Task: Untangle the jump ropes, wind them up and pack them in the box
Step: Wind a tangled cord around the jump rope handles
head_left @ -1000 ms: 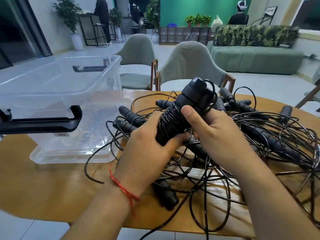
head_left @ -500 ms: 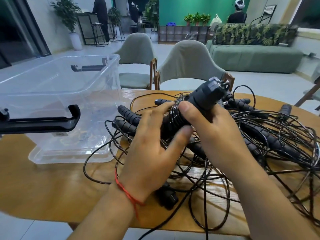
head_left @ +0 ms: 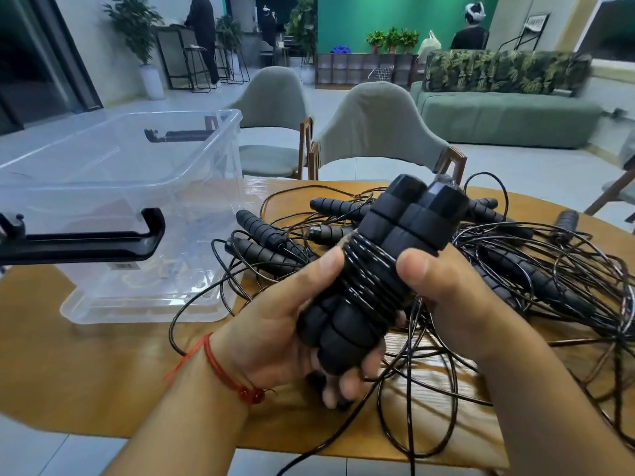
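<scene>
Head view: one wound bundle [head_left: 388, 266], two foam handles side by side with cord coiled round their middle, is being held above the table [head_left: 86, 355], to the right of the clear box [head_left: 192, 159]. Winding of this rope is looking finished. Packing is not yet done: no rope is showing inside the box, and a large tangle of jump ropes [head_left: 549, 276] is lying behind the hands. The left hand [head_left: 275, 331] is cupping the lower handle ends, fingers curled round them, thumb on the coil. The right hand [head_left: 457, 304] is clasping the coil from the right, thumb pressing its front, fingers hidden behind.
</scene>
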Motion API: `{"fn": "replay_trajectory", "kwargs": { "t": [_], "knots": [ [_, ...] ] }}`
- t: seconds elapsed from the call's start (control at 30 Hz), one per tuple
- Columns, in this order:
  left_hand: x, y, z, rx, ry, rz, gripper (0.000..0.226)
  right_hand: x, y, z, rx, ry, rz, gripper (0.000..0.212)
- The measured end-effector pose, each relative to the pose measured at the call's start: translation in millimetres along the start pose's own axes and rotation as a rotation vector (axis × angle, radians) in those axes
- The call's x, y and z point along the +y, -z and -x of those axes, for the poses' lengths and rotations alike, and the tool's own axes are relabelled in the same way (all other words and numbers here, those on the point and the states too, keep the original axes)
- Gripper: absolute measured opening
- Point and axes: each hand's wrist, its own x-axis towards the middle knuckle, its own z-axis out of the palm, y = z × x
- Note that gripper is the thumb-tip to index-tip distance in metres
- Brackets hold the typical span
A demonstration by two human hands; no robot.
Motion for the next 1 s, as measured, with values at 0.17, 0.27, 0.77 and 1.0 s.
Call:
{"fn": "replay_trajectory", "kwargs": {
  "t": [0.17,0.27,0.77,1.0],
  "knots": [
    [8,-8,-2,0.295,-0.147,-0.151,0.046,-5,-5,-2,0.189,0.068,0.215,0.044],
    [6,-13,-5,0.51,-0.282,-0.575,0.032,-1,-2,-2,0.284,0.034,0.299,0.061],
    [-3,-8,-5,0.881,-0.863,-1.062,0.04,-3,7,-4,0.333,0.152,0.431,0.06],
    [-6,-2,-11,1.056,-0.748,-1.232,0.046,-9,-3,-5,0.361,0.042,0.608,0.03]
  ]
}}
